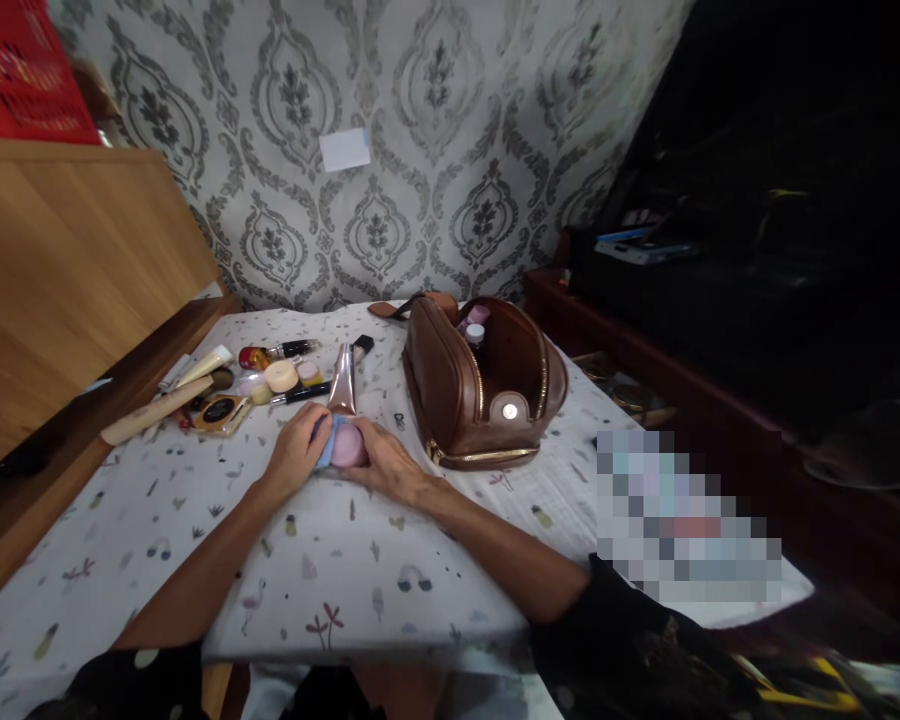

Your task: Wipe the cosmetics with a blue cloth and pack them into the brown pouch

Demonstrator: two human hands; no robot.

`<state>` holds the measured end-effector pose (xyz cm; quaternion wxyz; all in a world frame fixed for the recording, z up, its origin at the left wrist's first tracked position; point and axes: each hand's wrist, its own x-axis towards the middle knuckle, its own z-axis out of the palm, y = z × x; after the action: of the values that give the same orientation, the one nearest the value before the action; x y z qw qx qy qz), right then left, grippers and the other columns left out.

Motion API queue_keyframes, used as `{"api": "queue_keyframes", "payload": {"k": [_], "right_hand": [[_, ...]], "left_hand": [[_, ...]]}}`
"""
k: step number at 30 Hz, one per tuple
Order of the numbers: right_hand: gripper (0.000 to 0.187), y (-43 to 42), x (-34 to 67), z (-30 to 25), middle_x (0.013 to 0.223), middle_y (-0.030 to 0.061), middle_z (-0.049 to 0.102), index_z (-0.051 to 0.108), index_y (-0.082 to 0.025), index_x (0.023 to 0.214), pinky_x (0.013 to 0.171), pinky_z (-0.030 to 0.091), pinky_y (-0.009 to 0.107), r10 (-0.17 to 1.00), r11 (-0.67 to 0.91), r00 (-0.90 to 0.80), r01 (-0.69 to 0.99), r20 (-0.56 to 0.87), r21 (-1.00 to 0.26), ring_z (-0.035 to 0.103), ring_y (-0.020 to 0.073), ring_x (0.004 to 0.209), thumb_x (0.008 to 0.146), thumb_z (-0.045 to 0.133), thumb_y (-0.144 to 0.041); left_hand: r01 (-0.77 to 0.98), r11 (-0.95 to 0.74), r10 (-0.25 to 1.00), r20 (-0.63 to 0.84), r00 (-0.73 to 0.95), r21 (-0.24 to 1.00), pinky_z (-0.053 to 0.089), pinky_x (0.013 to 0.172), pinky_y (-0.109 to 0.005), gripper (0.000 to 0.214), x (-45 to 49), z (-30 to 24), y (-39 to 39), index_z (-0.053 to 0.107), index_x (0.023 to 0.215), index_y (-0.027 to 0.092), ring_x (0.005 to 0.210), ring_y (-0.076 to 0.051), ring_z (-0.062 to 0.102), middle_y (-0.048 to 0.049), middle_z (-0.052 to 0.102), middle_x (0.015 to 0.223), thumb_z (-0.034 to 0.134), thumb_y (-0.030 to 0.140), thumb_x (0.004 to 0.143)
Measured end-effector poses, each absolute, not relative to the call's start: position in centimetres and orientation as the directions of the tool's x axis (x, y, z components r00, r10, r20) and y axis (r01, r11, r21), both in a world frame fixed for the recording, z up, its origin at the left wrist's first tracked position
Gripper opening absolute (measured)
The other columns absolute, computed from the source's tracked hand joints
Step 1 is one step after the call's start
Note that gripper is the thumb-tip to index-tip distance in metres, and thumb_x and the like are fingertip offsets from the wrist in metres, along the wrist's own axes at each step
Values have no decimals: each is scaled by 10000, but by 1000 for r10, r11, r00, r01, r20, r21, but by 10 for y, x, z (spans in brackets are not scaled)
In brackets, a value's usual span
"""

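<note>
Near the middle of the table my left hand (300, 448) is closed on a bunched light blue cloth (328, 446). The cloth presses against a small pink round container (348, 446), whose exact kind I cannot make out. My right hand (391, 468) wraps the container from the other side. Just beyond my fingers is a shiny rose-coloured squeeze tube (343, 378). To the right stands a brown makeup bag (442, 385), unzipped and gaping, with a white-capped bottle (475, 334) and a pinkish item inside.
Left of my hands lie several cosmetics: a beige round jar (281, 376), a wooden stick-like piece (157, 410), a yellow-and-black packet (223, 413), and brushes. A wooden cabinet (82, 270) borders the left. A patterned cloth (345, 600) covers the table; dark furniture flanks the right.
</note>
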<state>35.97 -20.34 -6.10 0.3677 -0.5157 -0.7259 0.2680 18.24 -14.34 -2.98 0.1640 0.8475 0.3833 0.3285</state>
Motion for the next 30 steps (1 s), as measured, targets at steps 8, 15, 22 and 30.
{"api": "queue_keyframes", "payload": {"k": [8,15,22,30], "right_hand": [[612,-203,363,-59,1296,102,608,498,-197,1335,1016,471,417,922,380,-137,487,361,-786,594,245,1174,770,731,-211],[594,-201,365,-62,1256,117,607,510,-177,1313,994,480,447,917,386,-114,496,382,-778,591,264,1141,782,750,-290],[772,-201,364,-62,1345,127,575,431,-197,1432,1047,460,434,921,372,-70,452,383,-811,575,256,1210,749,781,-280],[645,-204,364,-56,1145,74,652,554,-161,1297,937,503,375,962,259,-17,378,273,-889,622,233,1060,727,820,-303]], "left_hand": [[486,-593,783,317,535,642,477,878,-361,353,180,-35,-141,597,985,208,907,-230,632,-61,678,953,397,498,963],[479,-631,735,273,620,610,471,1019,-426,688,175,-43,-142,512,1370,222,1165,-297,606,-102,624,1327,691,532,782],[417,-514,801,245,547,750,527,950,-409,575,182,-42,-144,585,1266,187,1055,-277,656,-100,691,1177,681,519,806],[340,-383,858,195,475,859,492,1035,-420,616,182,-47,-135,612,1228,167,1139,-296,644,-122,688,1219,720,536,747]]}}
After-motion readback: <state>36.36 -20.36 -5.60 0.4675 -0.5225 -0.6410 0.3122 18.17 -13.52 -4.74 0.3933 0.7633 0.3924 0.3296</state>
